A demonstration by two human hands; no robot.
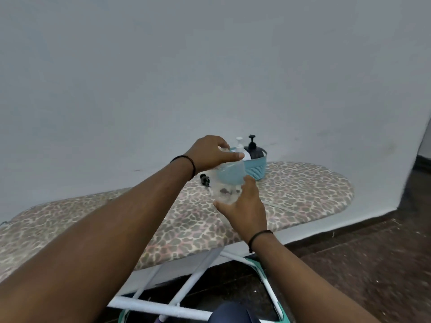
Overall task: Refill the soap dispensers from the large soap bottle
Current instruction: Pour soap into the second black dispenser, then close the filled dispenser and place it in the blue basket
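Fingers of both hands curled round clear bottle, hiding basket, black pump beside

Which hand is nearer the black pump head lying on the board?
Left. The left hand grips the clear bottle's top just above and right of the black pump head; the right hand holds the bottle's base, farther right.

No text readable — none anywhere.

Both arms extended forward. Left hand above, fingers curled downward in a grip; right hand below, fingers cupped upward.
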